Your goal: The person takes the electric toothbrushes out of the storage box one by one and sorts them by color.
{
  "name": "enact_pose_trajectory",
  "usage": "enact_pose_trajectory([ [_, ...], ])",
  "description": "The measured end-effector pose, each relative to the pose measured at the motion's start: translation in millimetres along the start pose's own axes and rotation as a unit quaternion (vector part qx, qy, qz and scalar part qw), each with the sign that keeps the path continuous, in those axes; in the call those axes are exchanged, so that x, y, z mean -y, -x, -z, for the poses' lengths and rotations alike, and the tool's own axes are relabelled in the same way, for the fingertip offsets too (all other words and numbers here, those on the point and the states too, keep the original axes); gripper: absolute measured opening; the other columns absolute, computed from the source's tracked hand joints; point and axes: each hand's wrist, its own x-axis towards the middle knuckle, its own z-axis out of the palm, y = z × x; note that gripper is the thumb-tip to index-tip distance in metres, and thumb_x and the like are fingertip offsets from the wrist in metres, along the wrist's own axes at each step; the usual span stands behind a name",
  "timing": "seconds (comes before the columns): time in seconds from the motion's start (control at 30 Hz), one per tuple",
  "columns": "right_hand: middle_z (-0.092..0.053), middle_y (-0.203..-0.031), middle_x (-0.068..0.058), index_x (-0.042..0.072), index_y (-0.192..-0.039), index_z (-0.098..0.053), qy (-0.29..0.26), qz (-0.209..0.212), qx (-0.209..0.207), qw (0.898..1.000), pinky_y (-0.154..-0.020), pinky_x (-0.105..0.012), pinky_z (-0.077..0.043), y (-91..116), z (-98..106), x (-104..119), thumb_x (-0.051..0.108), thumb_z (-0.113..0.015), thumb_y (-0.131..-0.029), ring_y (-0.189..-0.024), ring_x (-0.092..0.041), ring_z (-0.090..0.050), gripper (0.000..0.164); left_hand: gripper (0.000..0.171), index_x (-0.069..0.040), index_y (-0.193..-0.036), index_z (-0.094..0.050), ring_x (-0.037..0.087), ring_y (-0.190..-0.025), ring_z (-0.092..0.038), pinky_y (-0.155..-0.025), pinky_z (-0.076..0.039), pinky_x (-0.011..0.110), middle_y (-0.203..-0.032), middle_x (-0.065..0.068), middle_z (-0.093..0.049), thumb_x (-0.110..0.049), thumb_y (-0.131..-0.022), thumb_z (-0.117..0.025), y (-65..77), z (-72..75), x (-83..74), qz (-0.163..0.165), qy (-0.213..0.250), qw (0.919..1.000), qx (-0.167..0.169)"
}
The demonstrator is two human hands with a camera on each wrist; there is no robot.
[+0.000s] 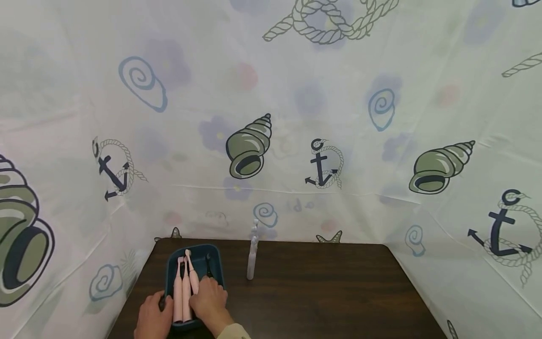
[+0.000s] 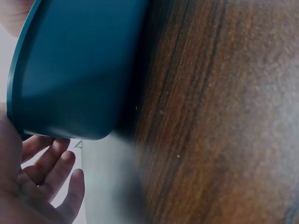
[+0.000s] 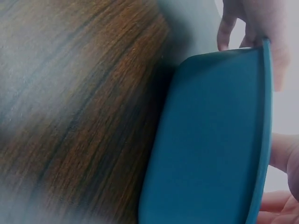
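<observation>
A dark teal tray point(image 1: 217, 259) lies at the left of the table. Inside it are three pink electric toothbrushes point(image 1: 187, 292) side by side, heads toward the far end. My left hand point(image 1: 153, 316) grips the tray's near left side; in the left wrist view its fingers point(image 2: 60, 163) lie along the outer wall. My right hand point(image 1: 209, 301) reaches into the tray's right side, fingers curled at a slim dark toothbrush point(image 1: 209, 266), whose lower part the hand covers. In the right wrist view the tray wall point(image 3: 210, 140) hides most of that hand.
A slim clear-and-white bottle or tube point(image 1: 252, 256) is on the table to the right of the tray. The dark wooden table point(image 1: 330, 292) extends to the right. A white patterned cloth point(image 1: 296, 117) hangs behind and around it.
</observation>
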Motion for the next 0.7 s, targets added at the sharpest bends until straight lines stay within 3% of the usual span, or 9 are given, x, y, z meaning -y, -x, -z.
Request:
enact_pose_trajectory([
  [0.43, -0.062, -0.09, 0.005, 0.021, -0.111, -0.074, -0.094, 0.008, 0.006, 0.996, -0.082, -0.051, -0.056, -1, 8, -8, 0.029, -0.085, -0.086, -0.081, -0.02, -0.064, 0.028, 0.054, -0.001, -0.142, -0.059, 0.042, -0.111, -0.067, -0.082, -0.048, 0.065, -0.124, 0.023, -0.064, -0.04, -0.106, -0.047, 3.4, -5.3, -2.3, 0.017, 0.015, 0.9994, -0.026],
  [0.7, -0.061, -0.092, 0.008, 0.022, -0.118, -0.068, -0.175, 0.018, -0.004, 0.984, -0.074, -0.043, -0.05, 4, 19, -12, 0.024, -0.087, -0.085, -0.078, -0.012, -0.057, 0.037, 0.054, -0.001, -0.143, -0.058, 0.044, -0.117, -0.065, -0.084, -0.048, 0.065, -0.127, 0.022, -0.064, -0.04, -0.107, -0.046, 2.5, -3.3, -1.3, 0.018, 0.015, 0.9997, -0.009],
])
